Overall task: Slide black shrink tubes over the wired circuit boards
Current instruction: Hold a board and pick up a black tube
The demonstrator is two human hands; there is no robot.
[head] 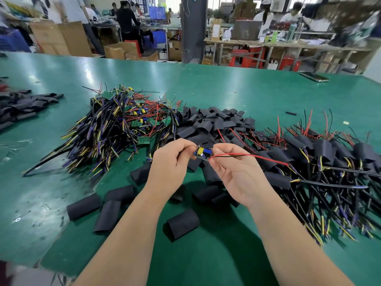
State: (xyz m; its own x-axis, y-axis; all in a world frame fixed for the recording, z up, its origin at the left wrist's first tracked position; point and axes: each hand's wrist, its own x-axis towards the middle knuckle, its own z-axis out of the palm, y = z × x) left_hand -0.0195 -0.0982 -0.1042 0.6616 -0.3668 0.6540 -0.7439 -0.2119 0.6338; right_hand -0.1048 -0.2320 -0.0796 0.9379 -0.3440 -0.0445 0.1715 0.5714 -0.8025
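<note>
A small circuit board (202, 154) with yellow and blue parts hangs between my hands above the green table (247, 89). My left hand (172, 162) grips its left end with curled fingers. My right hand (235, 172) pinches the board's right end, where a red and a black wire (253, 156) run off to the right. Loose black shrink tubes (182, 223) lie under and around my forearms. A heap of bare wired boards (123, 124) sits to the left, a heap of black tubes (210, 122) behind my hands.
Boards with tubes on them (329, 162) pile up on the right, cables trailing toward me. More black tubes (22, 106) lie at the far left. A flat device (314, 77) rests at the table's far right. People and cardboard boxes stand beyond the table.
</note>
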